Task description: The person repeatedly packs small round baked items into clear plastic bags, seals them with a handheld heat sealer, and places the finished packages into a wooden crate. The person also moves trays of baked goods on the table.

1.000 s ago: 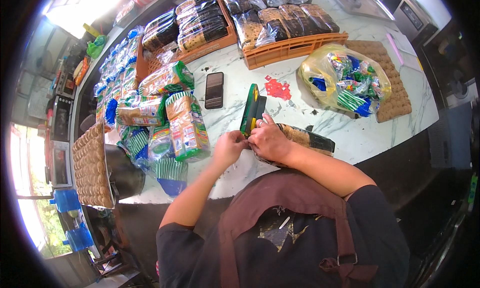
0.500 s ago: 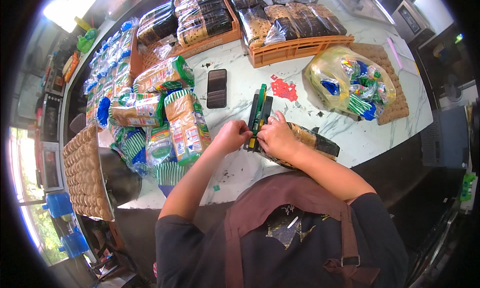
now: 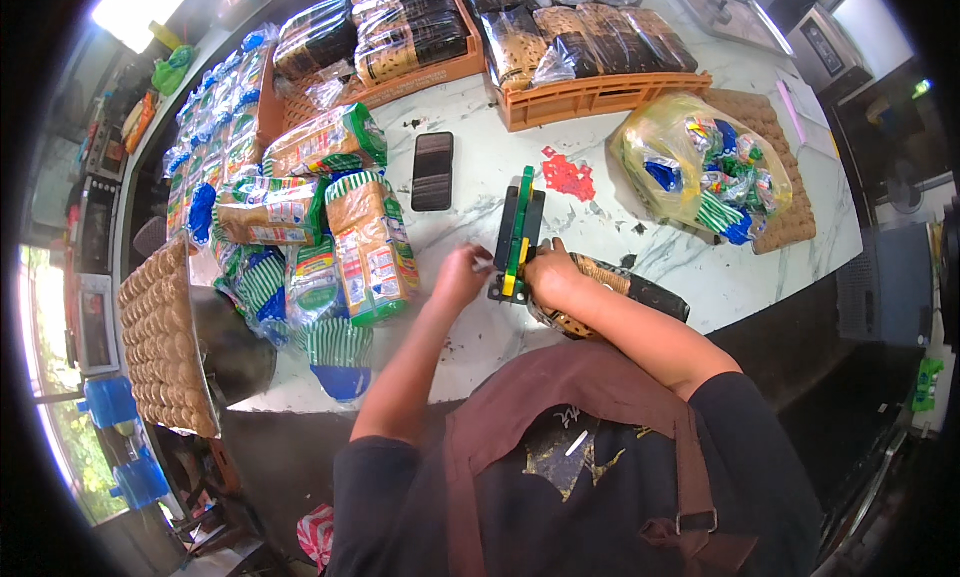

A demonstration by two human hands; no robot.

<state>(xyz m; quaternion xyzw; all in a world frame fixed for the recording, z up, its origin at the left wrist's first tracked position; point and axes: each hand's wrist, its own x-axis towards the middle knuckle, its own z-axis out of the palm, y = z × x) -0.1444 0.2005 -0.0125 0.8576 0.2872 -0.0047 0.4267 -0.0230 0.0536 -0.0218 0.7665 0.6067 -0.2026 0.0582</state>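
A bag-neck tape sealer [image 3: 518, 242] in green, black and yellow stands on the marble-patterned table, between my hands. My right hand [image 3: 552, 275] lies just right of it, fingers curled and closed on the gathered end of a bread bag [image 3: 655, 295]. That bag has a black and tan print with clear parts and lies on its side, partly under my right forearm. On the sealer's left side is my left hand [image 3: 464, 277], slightly blurred, its fingers pinched together near a pale scrap that I cannot make out.
Bagged bread loaves [image 3: 370, 242] are heaped at left, beside a brown egg-tray stack [image 3: 165, 347]. Orange crates [image 3: 600, 97] of dark-bagged bread stand behind. A phone [image 3: 433, 172], red scraps [image 3: 569, 176] and a yellow plastic bag [image 3: 640, 147] of wrappers lie on the table.
My left hand has drawn away from the sealer, leftward. My right hand and the bread bag have shifted slightly right, leaving more of the sealer showing.
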